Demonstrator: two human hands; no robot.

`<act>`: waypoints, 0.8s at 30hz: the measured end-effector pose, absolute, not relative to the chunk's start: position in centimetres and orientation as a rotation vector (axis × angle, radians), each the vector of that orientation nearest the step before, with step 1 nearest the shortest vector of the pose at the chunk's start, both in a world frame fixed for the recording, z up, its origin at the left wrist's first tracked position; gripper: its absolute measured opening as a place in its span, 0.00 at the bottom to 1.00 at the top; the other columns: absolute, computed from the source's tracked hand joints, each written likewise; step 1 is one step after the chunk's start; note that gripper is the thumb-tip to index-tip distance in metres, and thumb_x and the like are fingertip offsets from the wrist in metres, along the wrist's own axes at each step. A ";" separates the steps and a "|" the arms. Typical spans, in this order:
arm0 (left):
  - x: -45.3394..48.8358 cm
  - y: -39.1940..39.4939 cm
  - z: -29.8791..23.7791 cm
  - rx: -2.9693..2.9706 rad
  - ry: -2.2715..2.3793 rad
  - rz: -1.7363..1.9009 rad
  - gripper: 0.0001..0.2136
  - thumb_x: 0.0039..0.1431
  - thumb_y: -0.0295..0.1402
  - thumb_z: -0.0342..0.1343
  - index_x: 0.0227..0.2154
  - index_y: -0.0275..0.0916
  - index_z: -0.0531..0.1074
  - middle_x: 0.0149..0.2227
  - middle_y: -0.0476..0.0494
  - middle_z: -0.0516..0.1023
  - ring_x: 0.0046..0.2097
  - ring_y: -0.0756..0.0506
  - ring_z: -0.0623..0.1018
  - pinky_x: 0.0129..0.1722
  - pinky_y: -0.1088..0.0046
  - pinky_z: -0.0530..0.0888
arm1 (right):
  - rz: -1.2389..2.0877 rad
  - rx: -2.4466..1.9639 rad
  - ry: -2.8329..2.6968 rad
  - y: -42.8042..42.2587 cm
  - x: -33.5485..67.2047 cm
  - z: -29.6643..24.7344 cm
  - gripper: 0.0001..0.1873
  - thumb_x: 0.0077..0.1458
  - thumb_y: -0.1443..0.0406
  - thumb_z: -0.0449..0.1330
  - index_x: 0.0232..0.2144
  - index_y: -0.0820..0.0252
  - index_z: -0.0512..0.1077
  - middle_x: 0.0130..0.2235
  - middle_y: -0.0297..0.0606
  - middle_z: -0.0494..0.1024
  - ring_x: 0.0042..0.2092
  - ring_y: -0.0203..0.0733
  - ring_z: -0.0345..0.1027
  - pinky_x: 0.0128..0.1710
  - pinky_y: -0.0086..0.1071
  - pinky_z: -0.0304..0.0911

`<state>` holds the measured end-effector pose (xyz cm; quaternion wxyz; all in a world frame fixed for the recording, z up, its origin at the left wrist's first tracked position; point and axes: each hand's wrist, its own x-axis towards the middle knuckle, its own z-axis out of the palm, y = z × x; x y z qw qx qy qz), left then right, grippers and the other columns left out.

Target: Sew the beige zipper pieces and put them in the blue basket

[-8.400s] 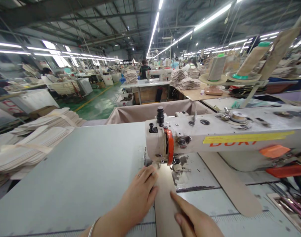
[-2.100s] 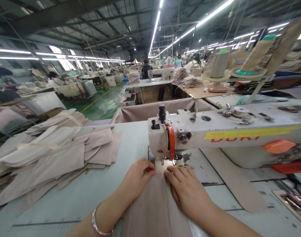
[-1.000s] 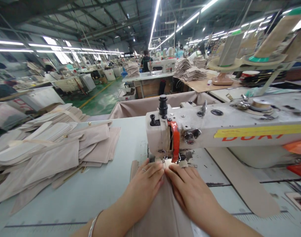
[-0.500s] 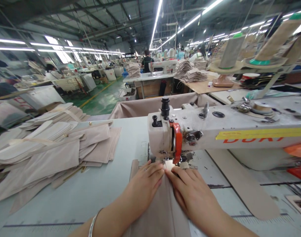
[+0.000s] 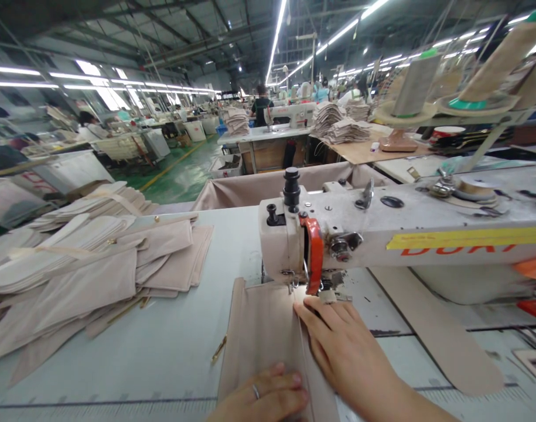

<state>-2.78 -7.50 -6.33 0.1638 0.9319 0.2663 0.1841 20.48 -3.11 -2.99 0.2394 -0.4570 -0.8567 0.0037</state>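
A beige fabric piece (image 5: 261, 328) lies flat on the sewing table, its far end under the presser foot of the white sewing machine (image 5: 294, 246). My right hand (image 5: 338, 346) rests flat on the fabric's right edge, fingertips just in front of the needle area, fingers stretched out. My left hand (image 5: 268, 398), with a ring, lies at the bottom of the view, fingers flat on the near part of the fabric. A small brass zipper pull (image 5: 219, 349) sticks out at the fabric's left edge.
A pile of beige fabric pieces (image 5: 87, 264) covers the table's left side. A long beige strip (image 5: 434, 334) lies to the right under the machine arm. Thread cones (image 5: 417, 82) stand at the back right. Other workers and machines fill the hall beyond.
My left hand has pulled back from beside the needle to the near end of the fabric. The fabric has moved further under the machine. My right hand stays by the presser foot.
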 end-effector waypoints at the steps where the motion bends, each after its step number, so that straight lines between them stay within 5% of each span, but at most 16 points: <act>1: -2.7 -7.4 -6.5 2.661 0.783 0.562 0.16 0.70 0.35 0.47 0.58 0.44 0.66 0.46 0.43 0.81 0.53 0.46 0.78 0.61 0.68 0.68 | 0.012 -1.250 -2.344 -3.1 20.5 -3.0 0.22 0.62 0.72 0.48 0.58 0.61 0.65 0.51 0.46 0.71 0.49 0.51 0.63 0.47 0.47 0.59; 8: -1.7 -5.7 -4.0 2.747 0.620 0.860 0.08 0.68 0.30 0.50 0.41 0.41 0.75 0.41 0.46 0.82 0.53 0.49 0.77 0.65 0.71 0.62 | -0.006 -1.253 -2.346 -3.1 20.5 -3.1 0.23 0.62 0.72 0.50 0.59 0.61 0.64 0.51 0.46 0.71 0.49 0.51 0.63 0.47 0.46 0.58; 24: -1.5 -2.8 1.5 2.739 0.802 0.366 0.15 0.63 0.20 0.45 0.48 0.34 0.72 0.51 0.39 0.77 0.57 0.46 0.72 0.65 0.67 0.62 | 0.051 -1.247 -2.384 -3.0 20.6 -2.7 0.23 0.65 0.70 0.48 0.61 0.59 0.62 0.56 0.44 0.67 0.52 0.50 0.62 0.48 0.44 0.57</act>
